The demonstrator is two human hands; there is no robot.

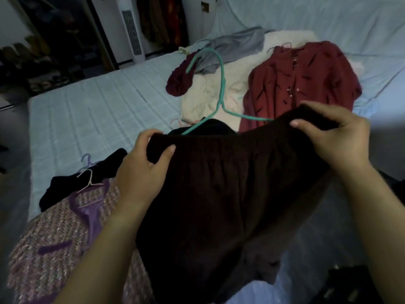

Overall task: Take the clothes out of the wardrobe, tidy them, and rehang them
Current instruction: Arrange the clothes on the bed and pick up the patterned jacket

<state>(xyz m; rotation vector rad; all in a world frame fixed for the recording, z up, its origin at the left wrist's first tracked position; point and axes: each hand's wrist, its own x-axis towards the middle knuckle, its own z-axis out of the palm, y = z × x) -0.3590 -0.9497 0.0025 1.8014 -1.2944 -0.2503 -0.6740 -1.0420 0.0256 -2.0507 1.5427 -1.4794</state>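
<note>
Two-handed grip: left hand [142,170] and right hand [335,137] each pinch the top edge of the dark brown garment [230,194], thumbs on its near side, holding it spread above the bed [98,110].

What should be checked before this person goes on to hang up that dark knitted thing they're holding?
1. The left hand grips the top edge of the dark garment: ok.
2. The right hand grips the other end: ok.
3. The green hanger is close by: ok, just beyond that edge.
4. Hanger seated inside the garment: cannot tell, its lower part is hidden.
5. Bare room on the bed to lay it down: ok, to the left.
</note>
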